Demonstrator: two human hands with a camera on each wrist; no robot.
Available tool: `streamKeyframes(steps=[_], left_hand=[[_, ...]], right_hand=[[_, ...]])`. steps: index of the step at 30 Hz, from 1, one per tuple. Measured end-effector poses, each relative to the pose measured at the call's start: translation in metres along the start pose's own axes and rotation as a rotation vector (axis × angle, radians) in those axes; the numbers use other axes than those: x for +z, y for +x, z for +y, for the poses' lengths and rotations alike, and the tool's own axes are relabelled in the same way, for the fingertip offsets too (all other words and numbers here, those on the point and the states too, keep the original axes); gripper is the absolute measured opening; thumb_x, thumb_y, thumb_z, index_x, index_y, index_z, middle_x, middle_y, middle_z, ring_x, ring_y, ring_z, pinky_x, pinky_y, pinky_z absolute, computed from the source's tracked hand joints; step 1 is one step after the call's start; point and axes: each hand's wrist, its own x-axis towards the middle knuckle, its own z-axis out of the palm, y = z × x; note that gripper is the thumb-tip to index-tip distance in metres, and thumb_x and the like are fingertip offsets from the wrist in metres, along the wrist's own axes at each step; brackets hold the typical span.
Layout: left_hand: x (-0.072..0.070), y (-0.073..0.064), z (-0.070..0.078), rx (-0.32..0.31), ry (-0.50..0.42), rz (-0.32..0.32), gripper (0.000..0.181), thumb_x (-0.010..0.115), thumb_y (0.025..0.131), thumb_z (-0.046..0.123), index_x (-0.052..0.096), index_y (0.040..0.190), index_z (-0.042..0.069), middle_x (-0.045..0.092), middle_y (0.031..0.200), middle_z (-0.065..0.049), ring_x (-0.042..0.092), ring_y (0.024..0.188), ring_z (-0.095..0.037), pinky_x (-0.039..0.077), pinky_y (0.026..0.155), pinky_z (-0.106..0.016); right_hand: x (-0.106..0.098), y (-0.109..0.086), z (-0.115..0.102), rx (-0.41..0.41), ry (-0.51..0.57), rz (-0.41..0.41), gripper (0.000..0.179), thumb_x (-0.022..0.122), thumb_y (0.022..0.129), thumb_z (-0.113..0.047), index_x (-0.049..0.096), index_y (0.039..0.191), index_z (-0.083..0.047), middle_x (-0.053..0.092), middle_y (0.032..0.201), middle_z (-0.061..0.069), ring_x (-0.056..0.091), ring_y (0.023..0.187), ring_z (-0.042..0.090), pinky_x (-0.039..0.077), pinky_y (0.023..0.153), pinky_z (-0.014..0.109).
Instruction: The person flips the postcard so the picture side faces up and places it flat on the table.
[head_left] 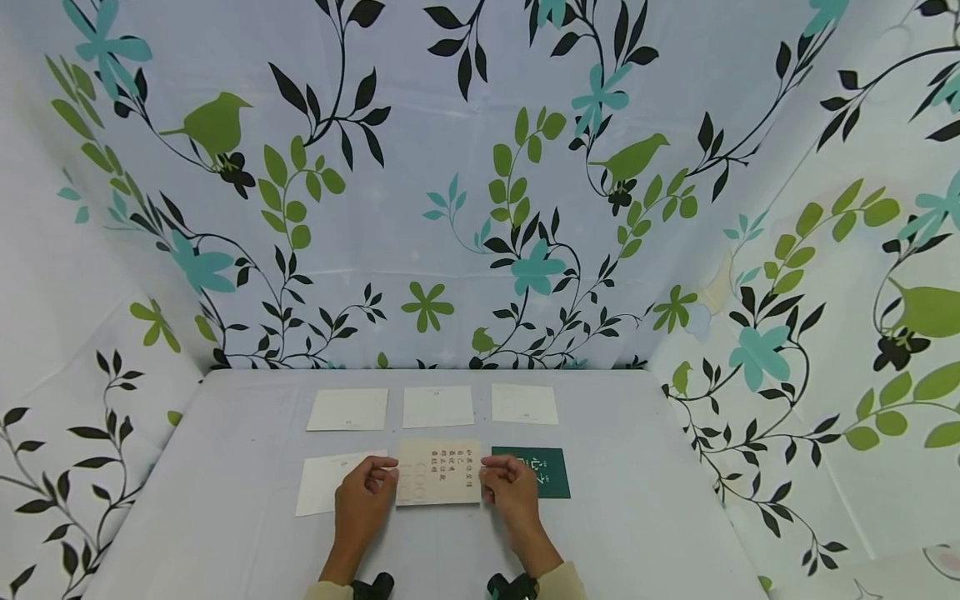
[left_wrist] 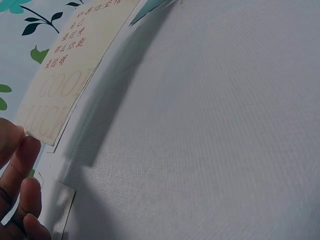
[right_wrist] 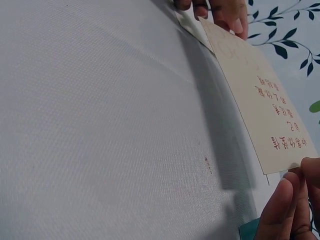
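A cream card (head_left: 438, 472) with columns of reddish-brown handwritten-style characters and faint outlined letters is held above the table. My left hand (head_left: 365, 497) pinches its left edge between thumb and forefinger. At the opposite edge, my right hand (head_left: 513, 498) pinches it the same way. Both wrist views show the card (left_wrist: 70, 75) raised, with its shadow falling on the cloth. Partly behind my left hand lies a white card (head_left: 318, 487). A dark green card (head_left: 555, 473) with pale characters lies partly behind my right hand.
Along the back of the white-covered table (head_left: 247, 500) lie three pale cards: a left one (head_left: 347, 409), a middle one (head_left: 438, 407) and a right one (head_left: 524, 404). Patterned cloth (head_left: 450, 208) with leaves and birds hangs behind and at the sides.
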Motion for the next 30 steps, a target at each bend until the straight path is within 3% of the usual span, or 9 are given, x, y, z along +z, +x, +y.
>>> streamKeyframes(steps=[17,30], left_hand=[[0.0001,-0.0015,-0.0004,0.025,0.057,0.033,0.018,0.073,0.095,0.012,0.082,0.111,0.015,0.077,0.086,-0.001,0.052,0.064,-0.011,0.039,0.059,-0.026],[0.0007,-0.0013,-0.0056,0.043,0.116,0.036,0.021,0.071,0.094,0.009,0.083,0.111,0.016,0.076,0.085,0.0,0.051,0.064,-0.01,0.038,0.06,-0.026]], right_hand=[[-0.0001,-0.0061,-0.0031,-0.034,-0.094,0.024,0.016,0.074,0.098,-0.015,0.079,0.113,-0.013,0.074,0.099,0.006,0.065,0.081,0.019,0.058,0.068,0.029],[0.0018,-0.0045,-0.0006,-0.022,-0.122,0.039,0.015,0.073,0.099,-0.014,0.08,0.112,-0.014,0.074,0.103,0.005,0.066,0.081,0.019,0.059,0.067,0.029]])
